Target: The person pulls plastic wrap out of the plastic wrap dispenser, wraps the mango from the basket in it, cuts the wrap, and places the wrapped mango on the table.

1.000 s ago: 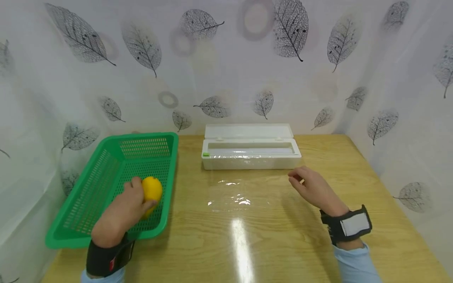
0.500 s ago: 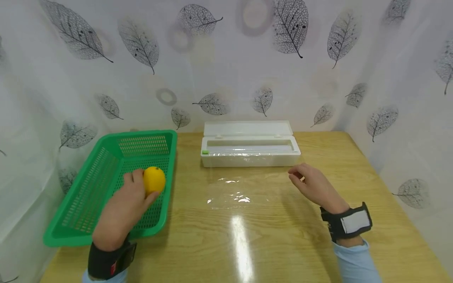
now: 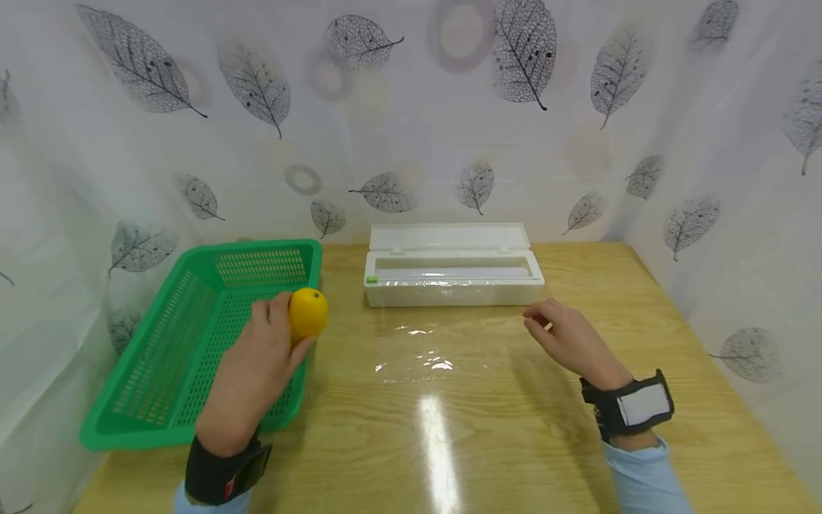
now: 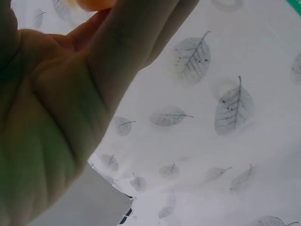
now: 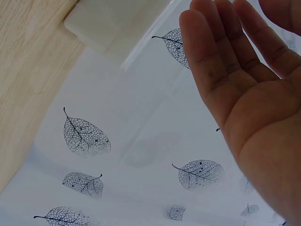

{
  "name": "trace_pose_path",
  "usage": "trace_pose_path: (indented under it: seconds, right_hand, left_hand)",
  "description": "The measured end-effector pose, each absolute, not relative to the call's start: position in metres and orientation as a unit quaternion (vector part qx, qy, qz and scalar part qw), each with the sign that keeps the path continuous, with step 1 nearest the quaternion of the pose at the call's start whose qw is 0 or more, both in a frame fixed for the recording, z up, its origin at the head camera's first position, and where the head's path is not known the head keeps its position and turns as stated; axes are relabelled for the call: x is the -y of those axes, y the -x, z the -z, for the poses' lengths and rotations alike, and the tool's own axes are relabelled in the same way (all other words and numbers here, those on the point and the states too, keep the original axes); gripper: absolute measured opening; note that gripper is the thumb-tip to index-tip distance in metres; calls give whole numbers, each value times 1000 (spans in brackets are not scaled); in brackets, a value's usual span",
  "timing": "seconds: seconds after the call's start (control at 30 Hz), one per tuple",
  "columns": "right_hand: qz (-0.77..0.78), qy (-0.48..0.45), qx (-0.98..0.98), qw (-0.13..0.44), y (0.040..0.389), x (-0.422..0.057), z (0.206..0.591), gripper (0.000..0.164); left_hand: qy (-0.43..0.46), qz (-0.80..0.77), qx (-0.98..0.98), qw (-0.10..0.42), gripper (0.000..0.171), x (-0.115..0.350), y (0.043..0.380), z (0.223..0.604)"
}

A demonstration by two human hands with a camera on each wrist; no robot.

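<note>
My left hand (image 3: 257, 364) grips a yellow-orange citrus fruit, an orange (image 3: 308, 313), with its stem end facing up. It is held over the right rim of the green plastic basket (image 3: 312, 285). Only a bit of the orange (image 4: 96, 4) shows at the top of the left wrist view, beyond the palm. A sheet of clear cling film (image 3: 439, 364) runs from the white cling film box (image 3: 456, 294) and lies over the table in front of it. Beside the box's front right corner, my right hand (image 3: 571, 339) hovers with loosely bent fingers and nothing between them.
The box's lid (image 3: 447, 236) stands raised at the back, and a small green slider (image 3: 372, 280) sits at its left end. Leaf-printed white sheeting (image 3: 411, 128) walls in the wooden table (image 3: 359, 457) at the back and sides.
My left hand has lifted the orange up from inside the basket and carried it right, to above the basket's rim. The right hand has stayed in place.
</note>
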State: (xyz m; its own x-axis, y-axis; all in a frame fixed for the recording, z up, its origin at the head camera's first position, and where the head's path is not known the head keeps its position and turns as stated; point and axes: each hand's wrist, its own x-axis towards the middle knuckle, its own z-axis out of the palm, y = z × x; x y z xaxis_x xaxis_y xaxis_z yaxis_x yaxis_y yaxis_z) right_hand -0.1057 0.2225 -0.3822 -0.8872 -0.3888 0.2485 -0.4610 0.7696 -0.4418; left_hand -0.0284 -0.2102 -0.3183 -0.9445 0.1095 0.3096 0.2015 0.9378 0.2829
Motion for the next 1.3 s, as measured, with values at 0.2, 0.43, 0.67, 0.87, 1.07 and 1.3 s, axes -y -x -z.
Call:
trace_pose_path:
  seconds: [0.2, 0.43, 0.67, 0.87, 1.07, 1.3]
  right_hand:
    - [-260, -221, 936, 85, 106, -225, 378, 13]
    - [-276, -237, 925, 113, 108, -223, 374, 12]
    - [-280, -228, 922, 137, 106, -229, 374, 12]
    - [-282, -225, 922, 139, 106, -232, 373, 11]
    - [-282, -223, 923, 137, 107, -234, 372, 12]
    - [-279, -214, 929, 118, 108, -234, 370, 13]
  left_hand:
    - [87, 149, 971, 166, 66, 197, 36, 320]
    - [121, 128, 967, 182, 67, 172, 47, 324]
    - [158, 115, 968, 160, 65, 145, 68, 340]
    - [182, 100, 967, 150, 63, 121, 79, 354]
    - [200, 73, 965, 156, 57, 90, 86, 365]
    - [222, 36, 964, 144, 63, 53, 97, 384]
